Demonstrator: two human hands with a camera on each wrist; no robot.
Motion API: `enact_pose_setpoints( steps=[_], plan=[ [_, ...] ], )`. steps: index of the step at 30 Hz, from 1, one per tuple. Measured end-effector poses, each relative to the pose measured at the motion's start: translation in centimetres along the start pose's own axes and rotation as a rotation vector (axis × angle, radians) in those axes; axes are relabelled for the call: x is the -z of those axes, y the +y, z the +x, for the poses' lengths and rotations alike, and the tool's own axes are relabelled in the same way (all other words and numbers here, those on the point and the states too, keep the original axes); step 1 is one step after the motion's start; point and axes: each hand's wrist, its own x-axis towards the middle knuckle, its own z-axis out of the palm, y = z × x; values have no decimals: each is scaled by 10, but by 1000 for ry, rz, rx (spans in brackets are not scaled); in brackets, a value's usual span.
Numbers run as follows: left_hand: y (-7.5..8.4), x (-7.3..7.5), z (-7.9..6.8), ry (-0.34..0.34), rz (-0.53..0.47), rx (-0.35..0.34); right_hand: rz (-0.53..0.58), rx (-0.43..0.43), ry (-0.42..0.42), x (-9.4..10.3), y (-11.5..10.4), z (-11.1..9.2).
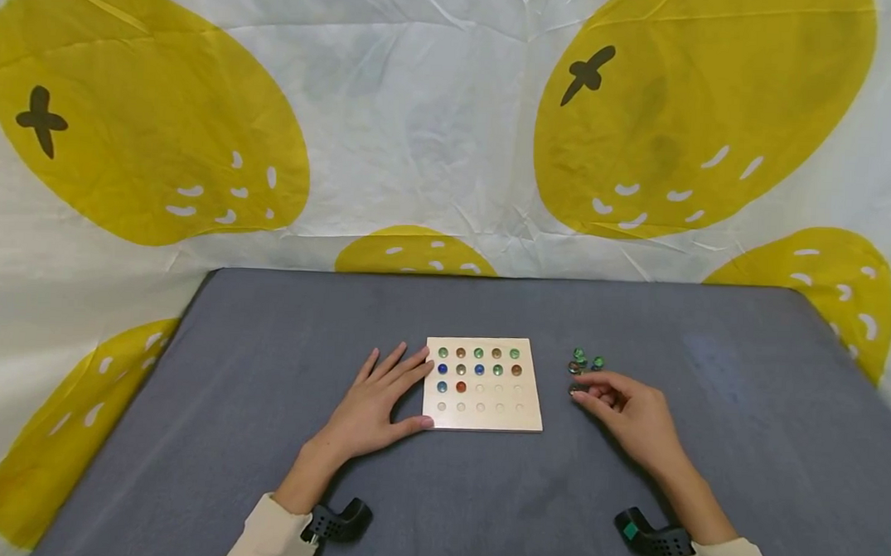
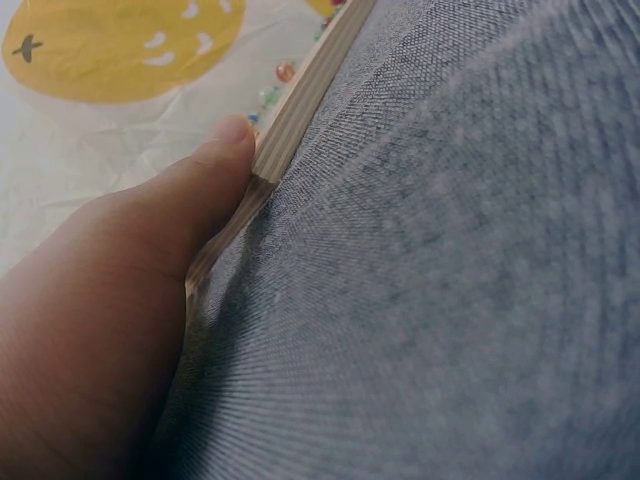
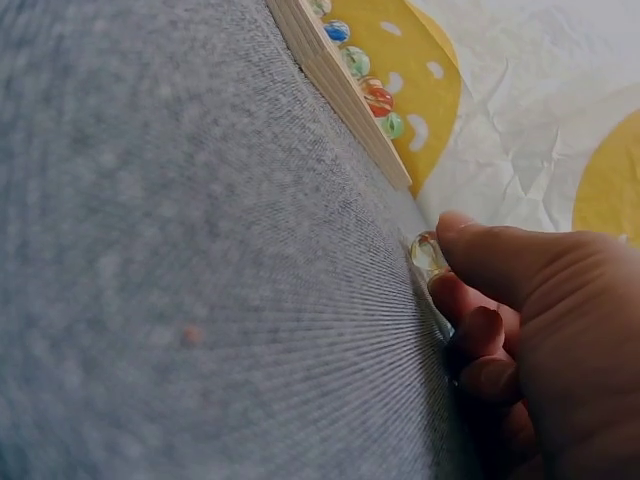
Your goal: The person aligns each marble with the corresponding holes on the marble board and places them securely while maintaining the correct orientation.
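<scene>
A pale wooden board (image 1: 487,419) with rows of round hollows lies on the cloth. Glass marbles fill its two back rows, and a blue marble (image 1: 442,386) and an orange-red marble (image 1: 461,386) sit at the left of the third row. My left hand (image 1: 368,411) has its fingers spread, with fingertips and thumb touching the board's left edge. To the right of the board, my right hand (image 1: 637,415) pinches a clear, yellowish marble (image 3: 427,252) between thumb and forefinger, at the cloth. Its remaining fingers are curled in.
Several loose marbles (image 1: 579,354) lie just beyond my right fingertips. Grey cloth (image 1: 302,321) covers the table. A white sheet (image 1: 422,128) printed with large yellow fruit hangs behind it. Each wrist wears a black camera band (image 1: 341,521).
</scene>
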Motion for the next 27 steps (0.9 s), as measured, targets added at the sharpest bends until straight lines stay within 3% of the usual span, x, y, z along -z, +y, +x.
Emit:
enact_pose_setpoints(
  steps=[27],
  plan=[
    [-2, -1, 0, 6, -8, 0, 6, 15, -23, -1, 1, -2]
  ],
)
